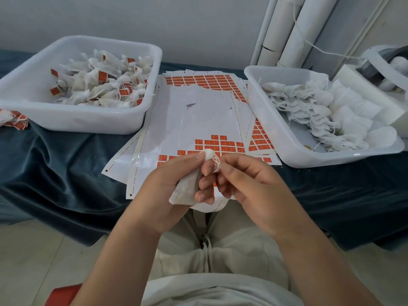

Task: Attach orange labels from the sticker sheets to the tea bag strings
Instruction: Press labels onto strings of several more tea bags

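Both hands are up over the lap, working one tea bag [187,191]. The left hand [167,184] has its fingers curled round the bag's body, gathered neck poking up past the thumb. The right hand [247,184] pinches the string [217,164], which loops around a fingertip right beside the bag's neck. No label on this string that I can see, so this one reads as early in its cycle: string being freed, sticker yet to be peeled.

Just beyond the fingertips lie the sticker sheets [198,107], fanned in a stack. The top sheet is mostly bare backing, with orange labels [220,143] left in a patch right past the knuckles and a band along the far edge. More orange shows on the sheets beneath, out past the right hand.

Now the containers. Far beyond the left hand, the white tub [88,122] holds a good heap of labelled tea bags [103,85], orange tags dotted all through. Out past the right hand, a second white tub [282,138] holds unlabelled tea bags [309,111], plain white with loose strings, a layer across its floor. A small heap of white and orange [13,120] sits outside the left tub on the blue cloth [66,162].

My call: well underway, plenty done, but that right-hand tub says there's a fair stretch left.
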Available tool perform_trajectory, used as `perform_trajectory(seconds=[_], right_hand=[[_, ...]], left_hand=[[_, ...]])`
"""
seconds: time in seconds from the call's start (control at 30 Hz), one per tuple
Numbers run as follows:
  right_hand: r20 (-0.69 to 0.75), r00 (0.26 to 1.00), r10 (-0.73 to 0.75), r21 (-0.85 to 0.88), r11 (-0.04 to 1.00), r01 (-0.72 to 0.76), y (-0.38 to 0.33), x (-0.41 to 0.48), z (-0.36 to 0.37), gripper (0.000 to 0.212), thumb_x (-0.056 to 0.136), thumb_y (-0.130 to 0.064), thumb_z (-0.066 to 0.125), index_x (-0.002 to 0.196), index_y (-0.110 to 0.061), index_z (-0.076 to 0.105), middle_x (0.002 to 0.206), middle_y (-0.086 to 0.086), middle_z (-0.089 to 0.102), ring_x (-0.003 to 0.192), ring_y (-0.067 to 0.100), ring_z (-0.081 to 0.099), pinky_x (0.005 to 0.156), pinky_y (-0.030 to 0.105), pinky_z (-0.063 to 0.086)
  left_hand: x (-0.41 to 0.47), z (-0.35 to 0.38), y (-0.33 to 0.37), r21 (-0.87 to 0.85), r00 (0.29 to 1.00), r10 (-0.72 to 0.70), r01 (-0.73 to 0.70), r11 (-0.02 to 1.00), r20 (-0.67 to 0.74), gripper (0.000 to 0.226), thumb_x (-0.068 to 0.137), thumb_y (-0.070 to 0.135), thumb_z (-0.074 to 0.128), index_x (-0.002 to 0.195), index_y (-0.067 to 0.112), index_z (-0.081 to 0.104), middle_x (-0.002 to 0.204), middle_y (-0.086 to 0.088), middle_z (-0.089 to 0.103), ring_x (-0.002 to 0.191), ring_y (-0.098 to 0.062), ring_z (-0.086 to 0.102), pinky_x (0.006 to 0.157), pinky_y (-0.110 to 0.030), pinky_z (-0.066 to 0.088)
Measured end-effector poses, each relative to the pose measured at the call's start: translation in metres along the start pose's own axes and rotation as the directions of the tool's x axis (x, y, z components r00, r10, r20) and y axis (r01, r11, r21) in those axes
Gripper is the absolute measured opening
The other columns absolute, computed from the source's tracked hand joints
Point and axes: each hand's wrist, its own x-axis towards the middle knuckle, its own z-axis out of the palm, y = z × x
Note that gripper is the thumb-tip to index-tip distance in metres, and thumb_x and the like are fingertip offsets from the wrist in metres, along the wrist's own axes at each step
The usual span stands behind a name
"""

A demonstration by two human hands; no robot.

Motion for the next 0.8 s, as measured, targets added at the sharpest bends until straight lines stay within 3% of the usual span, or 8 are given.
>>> perform_trajectory(seconds=[0.1, 0.17, 0.3, 0.47, 0.6, 0.67, 0.73, 0.8], right_hand=[[-0.021, 1.000, -0.008, -0.110, 0.994, 0.005, -0.001, -0.001, -0.002, 0.017, 0.097, -0.034, 0.064, 0.094, -0.024, 0.078, 0.081, 0.004, 0.069, 0.075, 0.011, 0.060, 0.069, 0.022, 0.050], [-0.079, 0.992, -0.094, -0.256, 0.964, 0.071, -0.004, -0.004, -0.001, 0.013, 0.096, -0.035, 0.067, 0.092, -0.028, 0.077, 0.081, -0.006, 0.071, 0.075, 0.005, 0.064, 0.070, 0.017, 0.051], [-0.151, 0.946, -0.287, -0.502, 0.847, 0.177, -0.004, -0.007, 0.003, 0.006, 0.093, -0.028, 0.074, 0.090, -0.032, 0.077, 0.087, -0.011, 0.075, 0.085, 0.014, 0.071, 0.072, 0.015, 0.052], [-0.116, 0.910, -0.398, -0.643, 0.728, 0.237, -0.007, -0.009, 0.001, 0.010, 0.094, -0.022, 0.072, 0.091, -0.030, 0.078, 0.087, -0.015, 0.073, 0.086, 0.016, 0.067, 0.069, 0.023, 0.052], [-0.086, 0.890, -0.448, -0.699, 0.664, 0.266, -0.004, -0.009, 0.001, 0.013, 0.097, -0.021, 0.069, 0.091, -0.027, 0.078, 0.085, -0.015, 0.072, 0.085, 0.015, 0.067, 0.069, 0.021, 0.050], [-0.118, 0.909, -0.400, -0.645, 0.727, 0.236, -0.001, -0.007, -0.001, 0.013, 0.098, -0.024, 0.067, 0.089, -0.025, 0.077, 0.086, -0.010, 0.073, 0.085, 0.017, 0.069, 0.073, 0.028, 0.053], [-0.100, 0.974, -0.203, -0.394, 0.907, 0.148, 0.002, -0.004, -0.005, 0.016, 0.099, -0.029, 0.064, 0.091, -0.021, 0.075, 0.089, -0.004, 0.074, 0.085, 0.021, 0.069, 0.080, 0.034, 0.055], [0.011, 1.000, -0.007, -0.089, 0.996, 0.008, 0.003, -0.002, -0.007, 0.020, 0.100, -0.028, 0.060, 0.096, -0.014, 0.073, 0.094, 0.010, 0.071, 0.090, 0.048, 0.059, 0.085, 0.040, 0.048]], left_hand=[[-0.001, 0.001, 0.001, -0.029, 1.000, -0.010, 0.010, 1.000, 0.015, 0.036, 0.101, 0.031, 0.046, 0.073, 0.016, 0.063, 0.065, 0.001, 0.048, 0.051, -0.010, 0.048, 0.063, -0.027, 0.051], [0.000, 0.001, 0.001, -0.028, 1.000, -0.025, 0.024, 0.999, -0.002, 0.036, 0.100, 0.030, 0.047, 0.072, 0.015, 0.064, 0.064, 0.000, 0.047, 0.050, -0.011, 0.047, 0.062, -0.028, 0.051], [-0.001, 0.000, 0.000, 0.012, 1.000, -0.027, 0.027, 1.000, -0.011, 0.037, 0.101, 0.031, 0.047, 0.072, 0.016, 0.065, 0.064, 0.000, 0.047, 0.051, -0.012, 0.047, 0.062, -0.027, 0.052], [0.001, 0.000, -0.002, 0.097, 0.999, -0.001, 0.006, 0.995, -0.048, 0.037, 0.100, 0.033, 0.049, 0.071, 0.016, 0.064, 0.065, -0.001, 0.049, 0.052, -0.014, 0.047, 0.063, -0.028, 0.052], [0.001, 0.000, -0.003, 0.180, 0.996, 0.027, -0.012, 0.984, -0.080, 0.038, 0.101, 0.033, 0.050, 0.071, 0.015, 0.065, 0.066, -0.002, 0.051, 0.054, -0.016, 0.049, 0.064, -0.029, 0.053], [0.001, 0.000, -0.003, 0.195, 0.997, 0.023, -0.009, 0.981, -0.072, 0.037, 0.101, 0.033, 0.050, 0.072, 0.015, 0.065, 0.066, -0.002, 0.052, 0.054, -0.016, 0.049, 0.064, -0.028, 0.053], [0.001, 0.001, -0.003, 0.170, 0.998, 0.009, 0.001, 0.985, -0.055, 0.037, 0.101, 0.032, 0.050, 0.073, 0.014, 0.065, 0.067, -0.003, 0.051, 0.055, -0.016, 0.049, 0.064, -0.028, 0.052], [0.001, 0.001, -0.002, 0.134, 1.000, -0.006, 0.010, 0.991, -0.030, 0.036, 0.100, 0.032, 0.051, 0.072, 0.014, 0.064, 0.066, -0.002, 0.050, 0.055, -0.016, 0.049, 0.064, -0.029, 0.052]])
